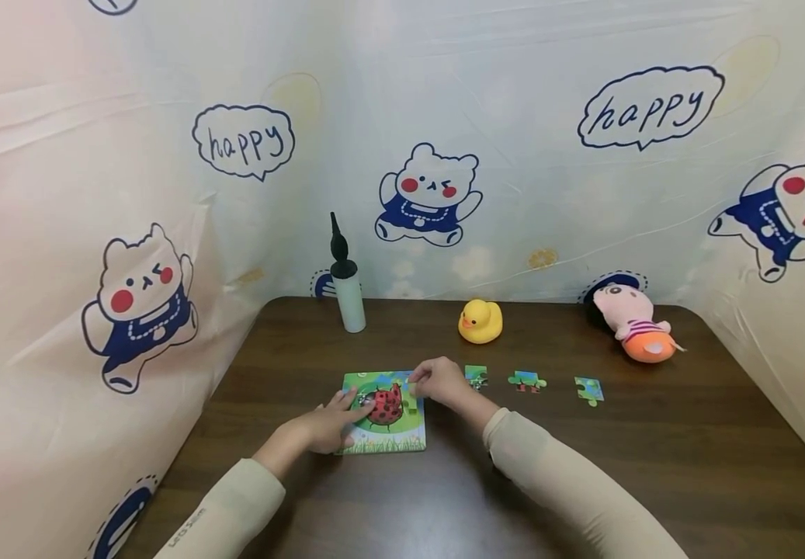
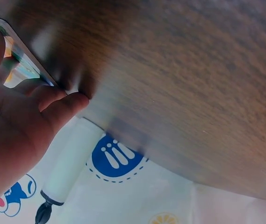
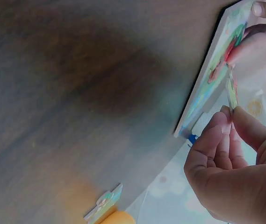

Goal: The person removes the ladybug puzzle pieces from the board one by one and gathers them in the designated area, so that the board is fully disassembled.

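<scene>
A ladybug jigsaw puzzle (image 1: 391,446) lies in its flat tray on the table, a green field around the red insect. My left hand (image 1: 324,427) rests on its left side with fingers spread; in the left wrist view some fingers reach past the board's edge. Over the upper right part of the puzzle, my right hand (image 1: 444,382) pinches a thin puzzle piece (image 3: 232,91) between thumb and fingers. The right wrist view shows that piece held edge-on, tilted above the board. Its printed face is mostly hidden.
Three loose puzzle pieces lie right of the board: a near one (image 1: 476,374), a middle one (image 1: 528,380) and a far one (image 1: 588,390). Behind them sit a yellow rubber duck (image 1: 481,322) and a plush doll (image 1: 636,326). A hand pump (image 1: 350,301) stands at the back left.
</scene>
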`<action>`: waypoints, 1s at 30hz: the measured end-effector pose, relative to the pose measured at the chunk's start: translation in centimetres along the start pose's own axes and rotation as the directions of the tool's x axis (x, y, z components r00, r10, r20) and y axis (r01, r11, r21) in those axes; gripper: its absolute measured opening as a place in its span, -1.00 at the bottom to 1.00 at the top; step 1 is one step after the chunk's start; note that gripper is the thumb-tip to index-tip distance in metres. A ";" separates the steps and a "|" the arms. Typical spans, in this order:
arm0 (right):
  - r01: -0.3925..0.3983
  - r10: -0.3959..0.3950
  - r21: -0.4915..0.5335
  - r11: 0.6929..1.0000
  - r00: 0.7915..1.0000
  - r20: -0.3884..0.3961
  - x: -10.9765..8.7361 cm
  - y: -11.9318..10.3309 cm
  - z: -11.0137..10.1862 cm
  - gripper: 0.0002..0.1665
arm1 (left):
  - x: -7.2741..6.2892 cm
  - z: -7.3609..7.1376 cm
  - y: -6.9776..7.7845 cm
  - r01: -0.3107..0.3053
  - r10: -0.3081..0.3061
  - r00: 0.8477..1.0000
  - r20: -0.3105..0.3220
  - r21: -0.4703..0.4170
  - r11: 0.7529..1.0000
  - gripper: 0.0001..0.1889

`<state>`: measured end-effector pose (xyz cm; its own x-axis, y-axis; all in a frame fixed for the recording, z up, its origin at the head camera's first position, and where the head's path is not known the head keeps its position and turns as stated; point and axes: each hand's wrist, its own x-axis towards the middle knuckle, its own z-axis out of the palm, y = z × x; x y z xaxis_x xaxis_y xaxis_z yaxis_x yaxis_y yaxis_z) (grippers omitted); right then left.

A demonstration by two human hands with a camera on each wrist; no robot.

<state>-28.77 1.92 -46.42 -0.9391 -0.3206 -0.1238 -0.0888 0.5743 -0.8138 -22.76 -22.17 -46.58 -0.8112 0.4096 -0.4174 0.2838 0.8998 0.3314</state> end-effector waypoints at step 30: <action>-0.178 0.228 0.338 0.924 0.967 -0.114 -7.9 4.3 -12.4 -0.77 | -0.1 0.8 -1.0 0.032 -0.015 0.971 -0.240 0.069 0.997 -0.15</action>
<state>-25.88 16.29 -41.94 -0.9662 -0.0936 -0.2404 0.1971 0.3333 -0.9220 -22.56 -23.00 -47.56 -0.9144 0.3480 -0.2066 0.2920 0.9208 0.2584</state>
